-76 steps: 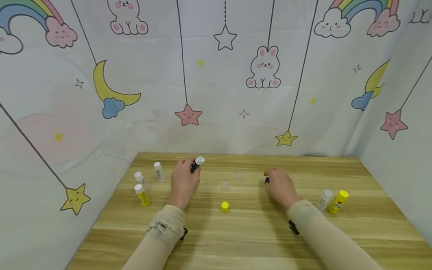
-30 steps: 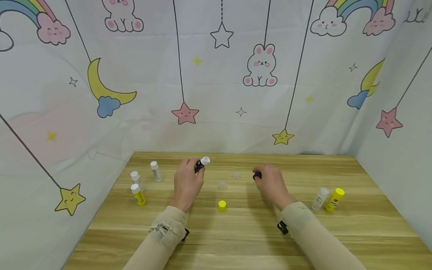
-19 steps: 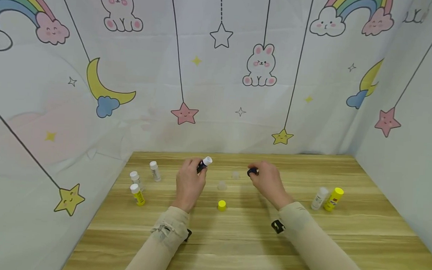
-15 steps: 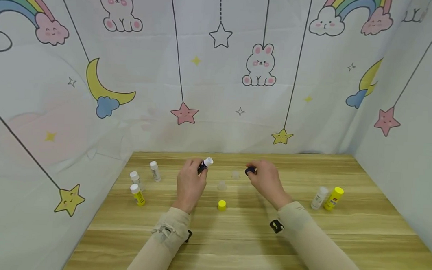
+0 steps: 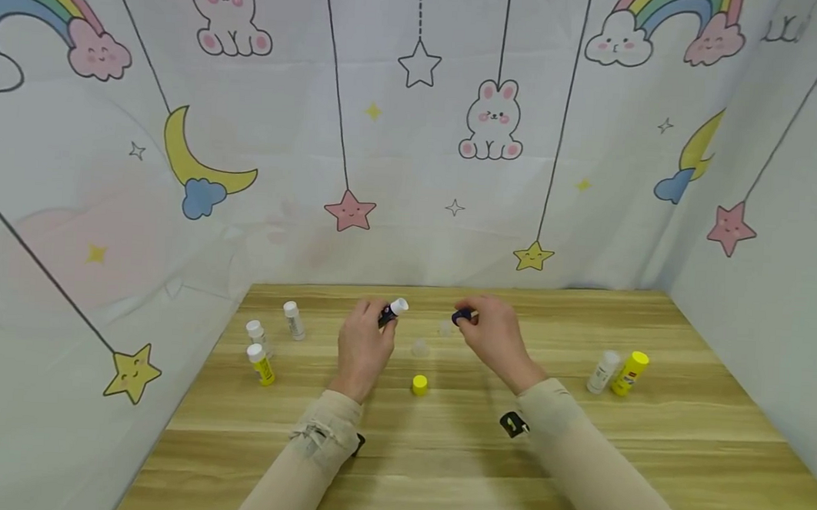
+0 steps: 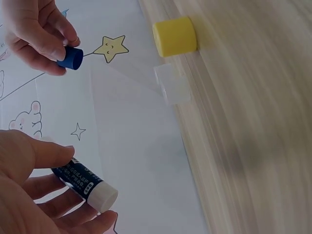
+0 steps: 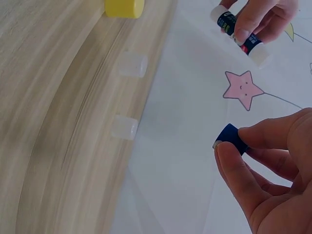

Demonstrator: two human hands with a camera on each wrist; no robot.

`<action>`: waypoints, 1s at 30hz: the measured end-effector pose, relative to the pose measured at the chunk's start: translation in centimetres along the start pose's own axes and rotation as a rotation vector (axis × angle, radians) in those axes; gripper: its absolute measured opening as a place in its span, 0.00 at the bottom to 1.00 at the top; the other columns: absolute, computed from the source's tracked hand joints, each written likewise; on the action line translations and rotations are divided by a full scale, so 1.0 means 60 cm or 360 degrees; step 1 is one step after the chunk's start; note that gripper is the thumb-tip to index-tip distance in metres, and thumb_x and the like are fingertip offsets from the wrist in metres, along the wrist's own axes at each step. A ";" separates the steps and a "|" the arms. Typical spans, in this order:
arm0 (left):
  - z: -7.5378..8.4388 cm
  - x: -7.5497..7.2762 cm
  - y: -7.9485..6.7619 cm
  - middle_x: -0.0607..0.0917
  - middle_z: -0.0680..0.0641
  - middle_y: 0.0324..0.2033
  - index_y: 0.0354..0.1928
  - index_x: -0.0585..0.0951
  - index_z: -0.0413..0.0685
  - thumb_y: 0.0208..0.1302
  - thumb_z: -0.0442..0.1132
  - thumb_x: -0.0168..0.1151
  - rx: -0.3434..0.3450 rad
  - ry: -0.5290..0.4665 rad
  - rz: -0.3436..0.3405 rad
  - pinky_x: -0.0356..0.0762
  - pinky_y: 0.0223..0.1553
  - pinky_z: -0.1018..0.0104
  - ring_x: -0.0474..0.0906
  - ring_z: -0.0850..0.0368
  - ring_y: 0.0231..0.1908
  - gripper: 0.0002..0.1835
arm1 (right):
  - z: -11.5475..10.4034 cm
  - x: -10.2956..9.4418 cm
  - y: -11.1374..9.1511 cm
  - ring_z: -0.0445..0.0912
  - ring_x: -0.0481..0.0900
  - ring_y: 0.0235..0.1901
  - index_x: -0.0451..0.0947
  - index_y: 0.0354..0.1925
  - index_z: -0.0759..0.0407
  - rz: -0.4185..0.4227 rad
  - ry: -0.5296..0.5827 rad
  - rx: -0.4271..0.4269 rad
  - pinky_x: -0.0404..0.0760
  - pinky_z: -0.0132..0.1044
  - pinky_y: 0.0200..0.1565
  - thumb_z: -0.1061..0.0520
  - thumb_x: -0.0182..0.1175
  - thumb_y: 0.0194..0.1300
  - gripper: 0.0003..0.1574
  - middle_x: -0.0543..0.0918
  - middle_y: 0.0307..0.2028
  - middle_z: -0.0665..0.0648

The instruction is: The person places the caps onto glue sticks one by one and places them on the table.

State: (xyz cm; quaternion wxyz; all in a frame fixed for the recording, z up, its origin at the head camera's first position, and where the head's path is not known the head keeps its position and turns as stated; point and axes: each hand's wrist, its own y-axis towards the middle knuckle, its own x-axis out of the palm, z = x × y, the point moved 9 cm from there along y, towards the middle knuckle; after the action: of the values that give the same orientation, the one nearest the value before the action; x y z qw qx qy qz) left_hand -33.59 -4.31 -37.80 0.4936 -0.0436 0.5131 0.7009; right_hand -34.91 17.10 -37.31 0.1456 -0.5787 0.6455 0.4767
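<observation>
My left hand grips a dark blue glue stick with a white uncapped end, raised off the table and tilted. Between the thumb and fingers of my right hand is a small dark blue cap, held in the air to the right of the stick. A gap separates stick and cap. Below the hands, a yellow cap stands on the table, with two clear caps behind it; one clear cap is nearer, the other clear cap lies near the right hand.
On the left of the wooden table stand a yellow glue stick and two white glue sticks. A white glue stick and a yellow-capped glue stick stand at the right. A patterned curtain borders the back.
My right hand has moved left with the blue cap, while my left hand has shifted slightly right with the glue stick. Stick and cap are closer together. The things on the table stay put.
</observation>
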 end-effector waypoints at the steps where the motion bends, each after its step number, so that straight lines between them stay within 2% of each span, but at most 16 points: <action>1: 0.001 0.001 -0.001 0.82 0.43 0.37 0.44 0.85 0.40 0.59 0.33 0.74 -0.0001 0.0005 -0.0004 0.83 0.42 0.51 0.82 0.47 0.37 0.12 | -0.002 0.000 0.000 0.44 0.83 0.32 0.87 0.45 0.56 -0.0002 0.0006 0.0003 0.83 0.38 0.34 0.61 0.69 0.64 0.11 0.85 0.41 0.55; 20: 0.016 0.020 -0.008 0.82 0.45 0.37 0.44 0.85 0.42 0.60 0.35 0.74 0.0016 0.0059 -0.0094 0.82 0.42 0.54 0.81 0.48 0.37 0.11 | -0.020 0.007 -0.003 0.42 0.82 0.31 0.87 0.44 0.55 0.0032 0.0068 -0.0002 0.82 0.35 0.31 0.60 0.70 0.63 0.10 0.85 0.40 0.53; 30: 0.021 0.028 -0.010 0.82 0.45 0.37 0.44 0.84 0.42 0.59 0.34 0.74 0.0041 0.0062 -0.0093 0.82 0.40 0.53 0.82 0.48 0.37 0.12 | -0.032 0.004 -0.003 0.42 0.83 0.31 0.87 0.44 0.54 0.0047 0.0101 -0.0020 0.83 0.35 0.31 0.61 0.71 0.63 0.10 0.85 0.39 0.52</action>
State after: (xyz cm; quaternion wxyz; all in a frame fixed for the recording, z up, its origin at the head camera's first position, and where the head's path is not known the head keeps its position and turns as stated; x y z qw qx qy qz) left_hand -33.42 -2.27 -38.59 0.5042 -0.0658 0.5301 0.6786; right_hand -34.14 15.45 -36.58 0.1144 -0.5848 0.6553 0.4643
